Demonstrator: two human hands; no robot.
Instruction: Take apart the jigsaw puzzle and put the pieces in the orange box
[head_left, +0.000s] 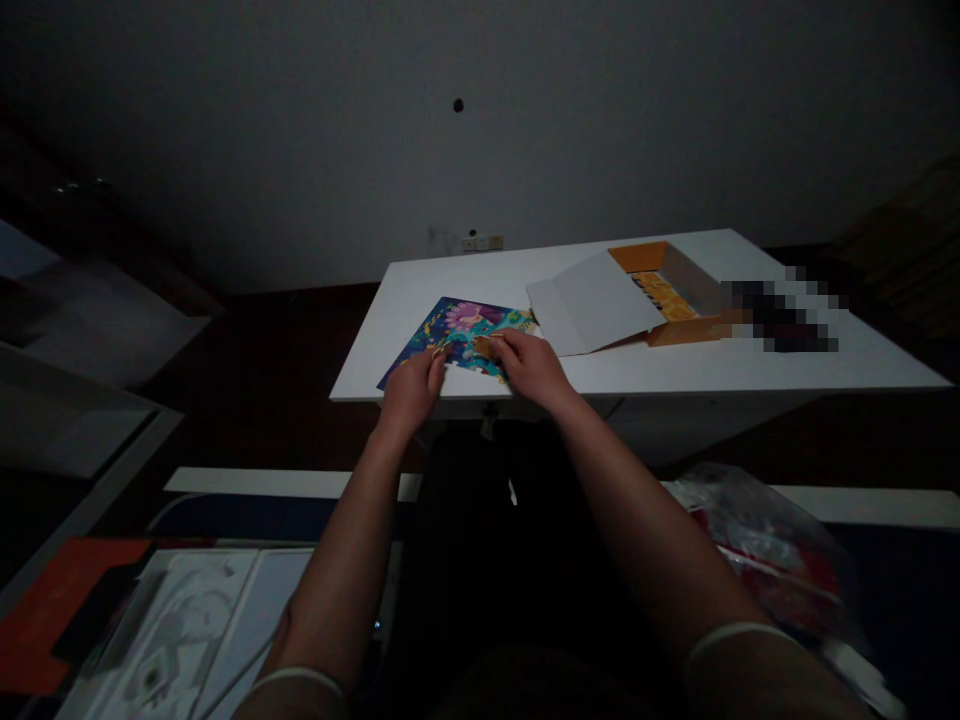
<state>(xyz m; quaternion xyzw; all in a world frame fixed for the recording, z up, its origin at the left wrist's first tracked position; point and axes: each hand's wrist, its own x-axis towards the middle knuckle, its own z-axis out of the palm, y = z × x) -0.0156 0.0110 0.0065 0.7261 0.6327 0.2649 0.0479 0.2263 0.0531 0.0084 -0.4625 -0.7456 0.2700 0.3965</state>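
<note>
Puzzle (469,318) lies flat, left hand (409,386) and right hand (534,366) each pinching a piece (482,346) over it; box (684,331) right of it, probably for reach.

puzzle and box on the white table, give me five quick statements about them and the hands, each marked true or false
1. The puzzle lies on the white table. True.
2. An orange-sided box stands on the table. True.
3. The box is to the left of the puzzle. False: it is to the right.
4. The box is shut. False: its pale flap is open, extending toward the puzzle.
5. The left hand and right hand are both at the puzzle. True.
</note>
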